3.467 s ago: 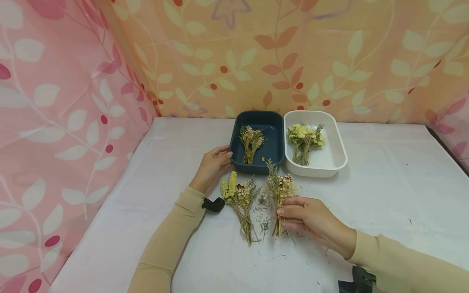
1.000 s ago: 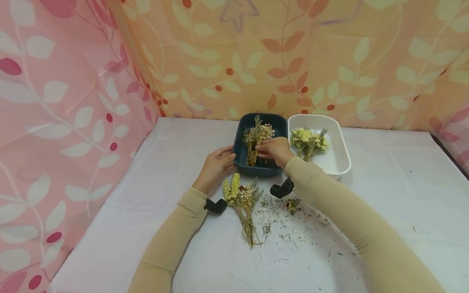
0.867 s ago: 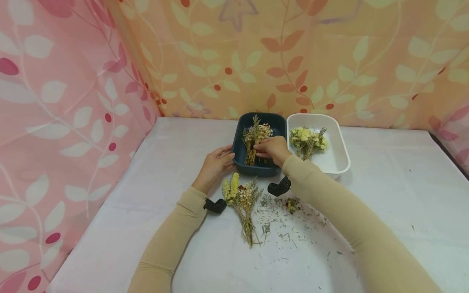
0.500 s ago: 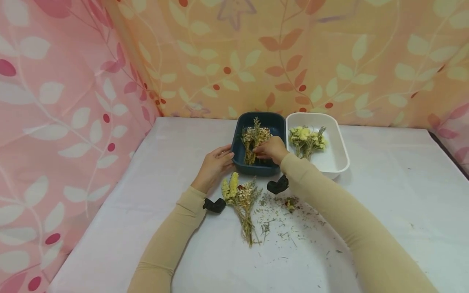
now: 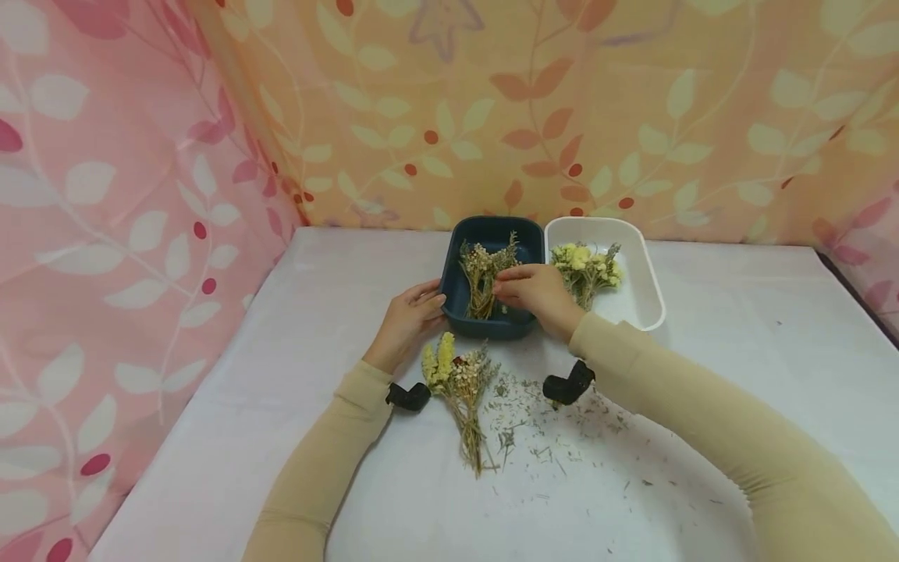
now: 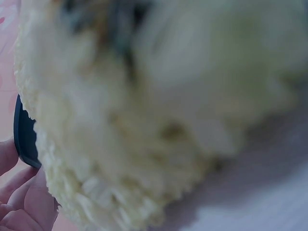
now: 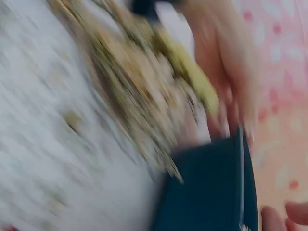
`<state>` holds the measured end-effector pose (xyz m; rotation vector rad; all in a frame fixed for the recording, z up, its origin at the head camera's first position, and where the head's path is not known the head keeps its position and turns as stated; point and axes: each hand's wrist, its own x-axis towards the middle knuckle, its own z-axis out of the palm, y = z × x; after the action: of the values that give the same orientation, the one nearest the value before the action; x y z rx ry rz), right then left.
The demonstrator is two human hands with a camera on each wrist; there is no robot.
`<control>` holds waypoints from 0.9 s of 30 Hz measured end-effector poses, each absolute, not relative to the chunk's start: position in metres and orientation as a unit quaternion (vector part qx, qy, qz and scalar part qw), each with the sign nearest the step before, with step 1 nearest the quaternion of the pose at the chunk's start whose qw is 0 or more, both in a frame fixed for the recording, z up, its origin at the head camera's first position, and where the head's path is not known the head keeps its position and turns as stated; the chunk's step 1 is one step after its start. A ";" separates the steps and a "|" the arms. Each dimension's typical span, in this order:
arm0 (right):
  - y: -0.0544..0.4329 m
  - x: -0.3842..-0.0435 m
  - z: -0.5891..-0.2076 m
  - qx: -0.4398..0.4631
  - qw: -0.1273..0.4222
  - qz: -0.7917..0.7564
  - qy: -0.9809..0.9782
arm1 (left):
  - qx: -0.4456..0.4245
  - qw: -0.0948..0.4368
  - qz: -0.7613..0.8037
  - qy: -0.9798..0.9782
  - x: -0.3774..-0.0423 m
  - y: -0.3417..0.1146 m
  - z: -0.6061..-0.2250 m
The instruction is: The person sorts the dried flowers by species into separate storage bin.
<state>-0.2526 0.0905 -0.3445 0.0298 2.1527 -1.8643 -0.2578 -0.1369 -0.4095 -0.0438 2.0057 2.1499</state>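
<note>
Inside the dark blue tray (image 5: 494,328), two dried flower bunches (image 5: 481,269) lie side by side. My right hand (image 5: 541,295) hovers over the tray's right part, fingertips beside the right-hand bunch; in the right wrist view its fingertips (image 7: 297,211) are apart with nothing visible between them. My left hand (image 5: 409,316) rests against the tray's left wall, fingers fairly straight and thumb near the front corner. On the table in front lies another dried bunch (image 5: 469,406) with yellow spikes and small pale flowers. Pale yellow blooms (image 6: 110,144) blur most of the left wrist view.
A white tray (image 5: 649,300) with yellow dried flowers (image 5: 586,265) stands against the blue tray's right side. Plant crumbs (image 5: 520,425) are scattered over the white tabletop (image 5: 758,375). Black camera mounts (image 5: 409,396) sit at both wrists. Patterned cloth (image 5: 534,117) hangs behind and at the left.
My right hand has carried a dried bunch from the table into the blue tray, lowered it beside the first, and shifted slightly right. My left hand stays at the tray's side.
</note>
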 end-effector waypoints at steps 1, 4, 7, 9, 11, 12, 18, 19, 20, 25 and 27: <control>0.092 -0.245 -0.345 0.006 0.145 -0.660 0.737 | -0.014 0.101 0.728 0.678 -0.258 -0.137 -0.410; 0.097 -0.222 -0.349 0.002 0.156 -0.681 0.715 | -0.013 0.099 0.729 0.677 -0.257 -0.136 -0.411; 0.105 -0.200 -0.355 -0.002 0.185 -0.675 0.714 | -0.013 0.100 0.729 0.677 -0.256 -0.135 -0.412; 0.109 -0.189 -0.358 -0.006 0.199 -0.669 0.716 | -0.012 0.100 0.727 0.679 -0.257 -0.135 -0.411; 0.112 -0.180 -0.360 -0.011 0.211 -0.668 0.713 | -0.010 0.098 0.725 0.682 -0.258 -0.135 -0.411; 0.113 -0.177 -0.362 -0.012 0.216 -0.667 0.713 | -0.010 0.097 0.723 0.684 -0.258 -0.136 -0.411; 0.117 -0.160 -0.373 -0.008 0.239 -0.675 0.698 | -0.006 0.101 0.717 0.690 -0.258 -0.135 -0.411; 0.117 -0.159 -0.375 -0.006 0.244 -0.677 0.694 | -0.004 0.101 0.718 0.689 -0.259 -0.135 -0.411; 0.117 -0.158 -0.377 -0.004 0.250 -0.679 0.691 | -0.004 0.100 0.718 0.688 -0.259 -0.134 -0.410; 0.115 -0.153 -0.386 0.021 0.287 -0.682 0.673 | -0.010 0.094 0.719 0.689 -0.260 -0.135 -0.409; 0.114 -0.152 -0.390 0.027 0.299 -0.682 0.667 | -0.009 0.095 0.719 0.689 -0.260 -0.135 -0.409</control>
<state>-0.1516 0.1141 -0.3904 0.0705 1.7710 -1.8111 -0.2602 -0.1346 -0.4091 -0.0281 2.0411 2.1311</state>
